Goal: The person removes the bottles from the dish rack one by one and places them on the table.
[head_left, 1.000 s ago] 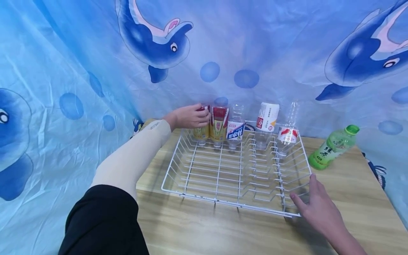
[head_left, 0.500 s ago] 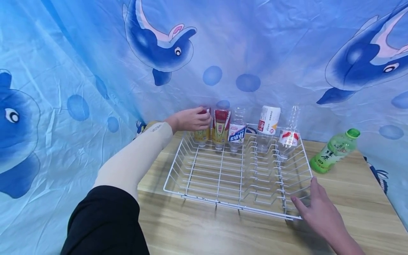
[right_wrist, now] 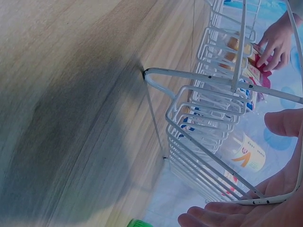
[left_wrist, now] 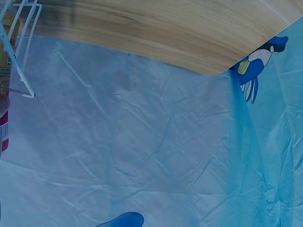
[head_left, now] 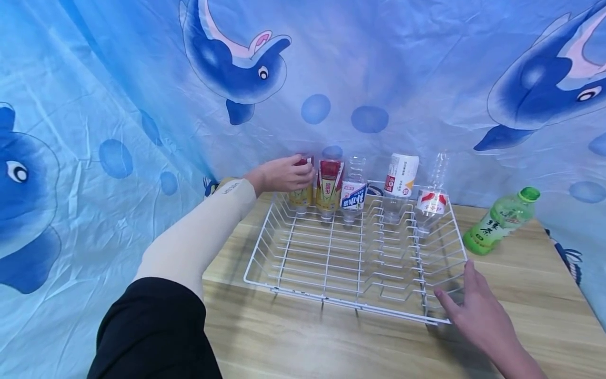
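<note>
In the head view my left hand (head_left: pixel 285 175) grips the top of a red-and-gold plastic bottle (head_left: pixel 300 199), which stands neck down at the back left of a white wire dish rack (head_left: pixel 326 247). Beside it stands a matching bottle (head_left: pixel 329 185), also neck down. My right hand (head_left: pixel 483 310) lies against the rack's front right corner. In the right wrist view the rim crosses the palm, with thumb (right_wrist: pixel 284 123) and extended fingers on either side of it. The left wrist view catches only a sliver of the rack and of the held bottle at its left edge.
Along the rack's back stand a blue-and-white labelled bottle (head_left: pixel 353 196), a white-labelled bottle (head_left: pixel 401 175) and a clear bottle with a red-and-white label (head_left: pixel 431 202). A green tea bottle (head_left: pixel 503 220) leans on the wooden table (head_left: pixel 293 342) to the right. A blue dolphin-print curtain (head_left: pixel 407 73) hangs close behind.
The camera's view has shifted slightly. Both hands keep their places, the left on the red-and-gold bottle and the right at the dish rack's corner.
</note>
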The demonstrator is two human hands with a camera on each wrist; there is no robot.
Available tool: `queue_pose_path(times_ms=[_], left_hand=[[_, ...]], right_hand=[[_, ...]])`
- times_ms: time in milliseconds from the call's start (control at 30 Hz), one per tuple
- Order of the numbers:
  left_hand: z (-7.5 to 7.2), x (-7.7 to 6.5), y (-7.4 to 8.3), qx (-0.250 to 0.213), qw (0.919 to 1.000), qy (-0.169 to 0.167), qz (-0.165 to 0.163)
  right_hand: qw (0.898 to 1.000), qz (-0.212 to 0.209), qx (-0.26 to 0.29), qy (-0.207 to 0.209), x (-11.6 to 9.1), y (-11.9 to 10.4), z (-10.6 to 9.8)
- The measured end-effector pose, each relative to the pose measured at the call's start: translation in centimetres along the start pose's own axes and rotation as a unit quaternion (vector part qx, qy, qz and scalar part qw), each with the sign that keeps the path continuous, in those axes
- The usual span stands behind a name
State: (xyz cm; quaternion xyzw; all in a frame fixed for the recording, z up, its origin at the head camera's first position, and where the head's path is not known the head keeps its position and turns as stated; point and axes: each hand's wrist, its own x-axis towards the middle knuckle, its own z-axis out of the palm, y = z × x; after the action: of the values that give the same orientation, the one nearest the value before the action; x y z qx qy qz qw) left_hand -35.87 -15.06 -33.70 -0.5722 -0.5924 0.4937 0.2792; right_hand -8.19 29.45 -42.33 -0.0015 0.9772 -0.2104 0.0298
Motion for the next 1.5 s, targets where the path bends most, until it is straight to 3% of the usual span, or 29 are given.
queue_pose_path(times_ms=[300, 533, 833, 967, 1033, 1167, 1300, 1400, 1500], left_hand=[[-0.7, -0.1, -0.7, -0.009, 0.9999, 0.004, -0.007], [-1.4, -1.3, -0.9, -0.011, 0.9992, 0.033, -0.021], [-2.7, -2.7, -2.1, -0.031, 0.9984, 0.040, -0.025], [-3.5, -3.6, -2.5, -0.044, 0.9963, 0.057, -0.047], [-4.0, -4.1, -2.5, -0.049, 0.9929, 0.079, -0.075], [-4.9, -4.4, -2.1, -0.058, 0.9796, 0.128, -0.144], [-5.4, -3.5, -1.2, -0.075, 0.9569, 0.182, -0.214], [-5.9, -2.2, -0.3, -0.094, 0.9290, 0.235, -0.270], [-6.5, -1.3, 0.4, -0.106, 0.8931, 0.280, -0.335]], right_hand=[[1.000, -0.001, 0.001, 0.005, -0.1, 0.0, -0.3], [1.000, 0.004, 0.003, -0.007, -0.1, 0.0, -0.1], [1.000, 0.015, 0.000, -0.010, -0.5, -0.1, 0.0], [1.000, 0.018, 0.002, -0.014, -0.3, -0.2, -0.2], [1.000, 0.016, 0.004, -0.014, 0.0, -0.4, -0.2], [1.000, 0.013, 0.007, -0.011, 0.3, -0.6, -0.4], [1.000, 0.013, 0.005, -0.007, 0.1, -0.6, -0.4], [1.000, 0.020, 0.003, -0.011, -0.3, -0.5, -0.2], [1.000, 0.018, -0.001, -0.012, -0.2, -0.4, -0.4]])
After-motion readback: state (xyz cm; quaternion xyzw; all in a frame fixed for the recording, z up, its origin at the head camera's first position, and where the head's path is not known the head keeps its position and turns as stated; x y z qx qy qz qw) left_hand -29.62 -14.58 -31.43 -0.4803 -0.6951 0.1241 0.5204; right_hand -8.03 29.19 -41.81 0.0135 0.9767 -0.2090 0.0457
